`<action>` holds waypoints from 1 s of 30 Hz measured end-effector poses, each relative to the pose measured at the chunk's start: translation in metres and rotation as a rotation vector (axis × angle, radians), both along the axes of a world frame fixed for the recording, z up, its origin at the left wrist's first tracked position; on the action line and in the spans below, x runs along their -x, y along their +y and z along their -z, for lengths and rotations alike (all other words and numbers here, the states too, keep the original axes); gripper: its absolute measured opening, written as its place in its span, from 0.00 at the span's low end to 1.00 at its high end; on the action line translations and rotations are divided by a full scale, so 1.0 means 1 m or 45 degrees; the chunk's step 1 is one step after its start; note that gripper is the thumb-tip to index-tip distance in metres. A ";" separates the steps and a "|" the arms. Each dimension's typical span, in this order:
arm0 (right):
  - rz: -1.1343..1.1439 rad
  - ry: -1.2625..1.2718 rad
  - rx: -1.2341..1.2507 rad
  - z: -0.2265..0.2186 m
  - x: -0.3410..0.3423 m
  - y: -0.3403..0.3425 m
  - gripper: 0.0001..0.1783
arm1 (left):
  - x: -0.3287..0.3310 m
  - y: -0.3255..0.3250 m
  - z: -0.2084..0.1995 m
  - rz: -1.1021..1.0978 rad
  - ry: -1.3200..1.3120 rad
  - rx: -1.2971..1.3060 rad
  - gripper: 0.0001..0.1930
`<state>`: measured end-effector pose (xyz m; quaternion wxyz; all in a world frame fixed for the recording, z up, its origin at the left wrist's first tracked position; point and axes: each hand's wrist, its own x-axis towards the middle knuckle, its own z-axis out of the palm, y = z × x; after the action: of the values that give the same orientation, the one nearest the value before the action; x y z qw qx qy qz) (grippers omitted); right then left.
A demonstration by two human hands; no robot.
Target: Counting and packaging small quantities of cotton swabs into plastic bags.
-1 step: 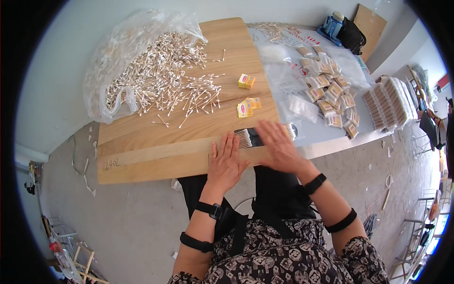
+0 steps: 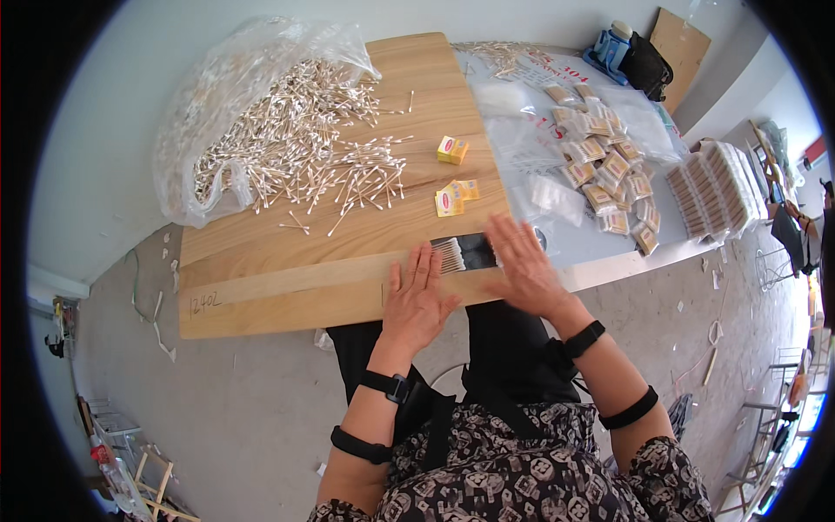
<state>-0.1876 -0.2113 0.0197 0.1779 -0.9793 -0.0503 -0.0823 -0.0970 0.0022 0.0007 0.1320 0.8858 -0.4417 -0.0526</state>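
Observation:
My left hand lies flat near the front edge of the wooden board, fingers stretched out, its fingertips beside a short row of cotton swabs. The row sits side by side at the left end of a dark strip let into the board. Over the strip's right end my right hand is spread open, palm down, hiding what lies beneath it. Neither hand grips anything. Behind them are a small stack of yellow cards and several loose yellow cards.
A clear plastic bag spills a big heap of cotton swabs at the left. On the right-hand sheet are many small packets of swabs, empty-looking plastic bags and a stacked block of packets. A blue bottle stands behind.
My right hand has shifted slightly to the right along the strip. More of the dark strip shows, and the swabs at its right end are now covered. My left hand has barely moved.

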 end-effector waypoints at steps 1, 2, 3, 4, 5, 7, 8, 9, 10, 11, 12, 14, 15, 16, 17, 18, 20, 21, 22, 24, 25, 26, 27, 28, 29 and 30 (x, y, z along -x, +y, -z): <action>0.159 -0.004 0.025 0.001 0.006 -0.011 0.49 | 0.001 -0.004 -0.001 0.022 0.008 -0.006 0.39; 0.317 -0.008 0.048 0.003 0.011 -0.019 0.44 | 0.003 -0.008 -0.002 0.028 0.007 -0.005 0.39; 0.323 -0.009 0.047 0.008 0.015 -0.024 0.44 | 0.005 -0.013 -0.003 0.040 -0.006 -0.003 0.39; 0.331 0.032 0.053 0.012 0.017 -0.027 0.42 | 0.006 -0.019 -0.003 0.058 -0.020 0.002 0.39; 0.339 0.073 0.057 0.016 0.020 -0.030 0.40 | 0.007 -0.025 -0.003 0.068 -0.022 0.001 0.39; 0.351 0.092 0.026 0.022 0.023 -0.029 0.40 | 0.008 -0.033 -0.004 0.102 -0.008 0.032 0.38; 0.352 0.113 -0.004 0.023 0.023 -0.028 0.39 | 0.009 -0.036 -0.004 0.107 -0.008 0.027 0.38; 0.357 0.114 -0.010 0.024 0.023 -0.029 0.39 | 0.010 -0.039 -0.004 0.114 -0.019 0.034 0.38; 0.348 0.115 -0.029 0.023 0.022 -0.030 0.40 | 0.011 -0.042 -0.005 0.122 -0.028 0.041 0.38; 0.339 0.115 -0.048 0.023 0.022 -0.031 0.40 | 0.011 -0.044 -0.005 0.127 -0.027 0.036 0.38; 0.344 0.117 -0.054 0.023 0.023 -0.030 0.40 | 0.012 -0.046 -0.004 0.135 -0.032 0.039 0.38; 0.348 0.121 -0.037 0.023 0.022 -0.030 0.40 | 0.013 -0.052 -0.004 0.144 -0.038 0.038 0.38; 0.351 0.122 -0.042 0.023 0.022 -0.030 0.40 | 0.013 -0.055 -0.003 0.153 -0.036 0.049 0.38; 0.342 0.112 -0.045 0.022 0.022 -0.029 0.40 | 0.014 -0.057 -0.003 0.161 -0.034 0.059 0.38; 0.332 0.102 -0.048 0.022 0.022 -0.029 0.40 | 0.015 -0.059 -0.002 0.162 -0.034 0.053 0.38; 0.333 0.102 -0.054 0.023 0.022 -0.030 0.40 | 0.016 -0.062 -0.002 0.165 -0.035 0.066 0.38; 0.319 0.100 -0.053 0.023 0.022 -0.032 0.40 | 0.016 -0.066 -0.003 0.176 -0.040 0.079 0.38; 0.323 0.097 -0.056 0.022 0.022 -0.032 0.40 | 0.016 -0.067 -0.004 0.181 -0.039 0.068 0.37; 0.320 0.105 -0.060 0.021 0.022 -0.031 0.40 | 0.016 -0.067 -0.004 0.182 -0.039 0.056 0.37; 0.317 0.107 -0.069 0.021 0.021 -0.031 0.40 | 0.014 -0.067 -0.005 0.193 -0.036 0.059 0.37; 0.313 0.094 -0.086 0.021 0.022 -0.031 0.40 | 0.014 -0.067 -0.005 0.203 -0.028 0.068 0.36; 0.309 0.080 -0.102 0.022 0.022 -0.031 0.40 | 0.013 -0.067 -0.005 0.205 -0.033 0.066 0.36; 0.311 0.075 -0.105 0.022 0.022 -0.032 0.40 | 0.013 -0.068 -0.004 0.220 -0.015 0.090 0.35; 0.322 0.076 -0.105 0.023 0.022 -0.033 0.39 | 0.011 -0.069 -0.001 0.235 0.001 0.116 0.34; 0.333 0.077 -0.105 0.024 0.022 -0.034 0.38 | 0.009 -0.068 0.005 0.238 -0.006 0.116 0.34; 0.335 0.070 -0.106 0.032 0.021 -0.035 0.38 | 0.007 -0.066 0.012 0.168 0.164 0.353 0.33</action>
<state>-0.2082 -0.2461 -0.0121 0.2073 -0.9711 0.0871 -0.0799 -0.1041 -0.0641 -0.0111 0.2774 0.8230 -0.4925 -0.0561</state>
